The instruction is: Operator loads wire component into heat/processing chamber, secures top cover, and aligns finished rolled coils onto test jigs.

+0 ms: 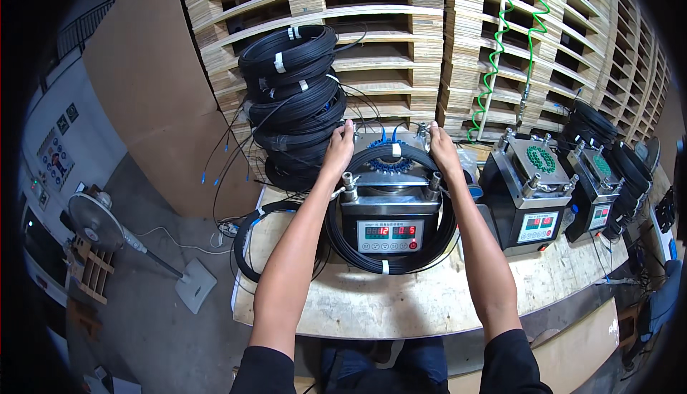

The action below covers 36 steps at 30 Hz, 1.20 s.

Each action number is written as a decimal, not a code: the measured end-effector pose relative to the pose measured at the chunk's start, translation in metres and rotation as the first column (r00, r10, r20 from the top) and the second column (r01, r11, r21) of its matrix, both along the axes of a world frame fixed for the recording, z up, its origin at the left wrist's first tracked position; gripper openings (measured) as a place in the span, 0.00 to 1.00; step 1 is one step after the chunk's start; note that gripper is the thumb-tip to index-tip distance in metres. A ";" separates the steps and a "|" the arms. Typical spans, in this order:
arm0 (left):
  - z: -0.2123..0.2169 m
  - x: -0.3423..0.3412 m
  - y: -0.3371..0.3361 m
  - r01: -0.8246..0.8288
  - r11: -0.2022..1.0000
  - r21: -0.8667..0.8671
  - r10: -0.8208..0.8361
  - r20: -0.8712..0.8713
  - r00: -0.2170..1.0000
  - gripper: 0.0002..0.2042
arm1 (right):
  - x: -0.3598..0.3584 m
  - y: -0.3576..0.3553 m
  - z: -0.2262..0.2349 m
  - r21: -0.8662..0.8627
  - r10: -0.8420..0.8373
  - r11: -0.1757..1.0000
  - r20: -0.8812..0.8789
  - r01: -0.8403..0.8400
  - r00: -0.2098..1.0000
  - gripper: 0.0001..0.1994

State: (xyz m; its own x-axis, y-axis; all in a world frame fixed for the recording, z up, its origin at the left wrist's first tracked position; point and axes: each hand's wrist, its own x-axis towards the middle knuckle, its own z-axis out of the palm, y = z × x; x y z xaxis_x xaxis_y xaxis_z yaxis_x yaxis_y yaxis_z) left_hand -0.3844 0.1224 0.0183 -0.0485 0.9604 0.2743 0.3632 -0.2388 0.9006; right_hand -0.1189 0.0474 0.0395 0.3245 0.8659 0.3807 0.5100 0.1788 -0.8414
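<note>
The person is putting a black cable coil (390, 261) around the grey machine (390, 211) on the desk (401, 304). The left hand (338, 147) and right hand (442, 147) are gripping its far side. Next, it probably needs pushing down flat.

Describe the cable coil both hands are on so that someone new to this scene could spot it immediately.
On the wooden workbench, find the leftmost grey machine with red digital readouts. The black cable coil loops around that machine, with the left hand and right hand at its far side. Unlike the stacked coils to its left, it encircles a machine.
</note>
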 end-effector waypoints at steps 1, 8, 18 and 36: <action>-0.001 -0.002 0.002 0.008 1.000 -0.026 -0.009 -0.011 1.000 0.37 | 0.000 0.001 0.000 -0.048 -0.024 0.999 0.047 0.026 0.999 0.33; 0.020 0.007 -0.027 0.068 0.996 -0.060 -0.069 -0.010 0.998 0.42 | 0.005 -0.001 -0.005 -0.011 -0.006 1.000 0.026 0.006 1.000 0.33; -0.005 0.002 0.005 -0.011 0.999 0.052 0.010 0.011 1.000 0.34 | 0.002 0.003 -0.005 0.088 0.043 0.995 -0.025 -0.041 0.999 0.29; 0.010 0.008 -0.017 -0.117 0.993 0.018 0.118 -0.058 0.991 0.37 | 0.001 -0.004 -0.001 0.061 0.017 0.998 0.022 -0.019 1.000 0.27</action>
